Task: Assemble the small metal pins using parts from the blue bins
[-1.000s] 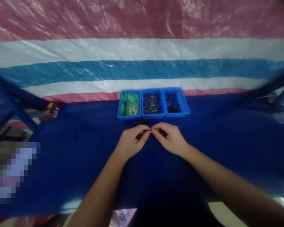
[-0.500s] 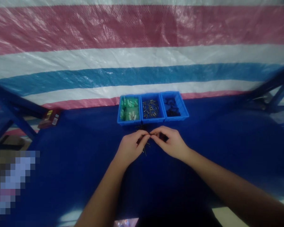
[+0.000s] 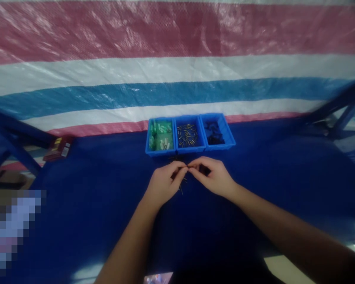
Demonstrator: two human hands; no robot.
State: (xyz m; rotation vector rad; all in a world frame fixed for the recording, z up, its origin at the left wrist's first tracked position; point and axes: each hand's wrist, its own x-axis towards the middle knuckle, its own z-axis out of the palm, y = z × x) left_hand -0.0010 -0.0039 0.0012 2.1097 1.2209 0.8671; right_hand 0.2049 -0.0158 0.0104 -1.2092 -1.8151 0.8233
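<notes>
My left hand [image 3: 165, 180] and my right hand [image 3: 211, 176] meet fingertip to fingertip above the blue table. Both are closed in a pinch, thumb against forefinger. Whatever lies between the fingertips is dark and too small to name. Several thin brass-coloured pins [image 3: 182, 188] lie on the table under and beside my left hand, which partly hides them. Just beyond the hands, a blue bin [image 3: 190, 150] holds many similar thin metal pins.
Left of the pin bin, another blue bin [image 3: 160, 152] holds green bags and small whitish pieces. To its right, a third blue bin [image 3: 220, 147] contains dark parts. A dark red box [image 3: 58, 148] sits at the table's left edge. Behind hangs a striped plastic sheet [image 3: 177, 92].
The view has shifted very slightly, so the bins and box sit a little higher and more to the left. Both hands keep the same pinch in almost the same place.
</notes>
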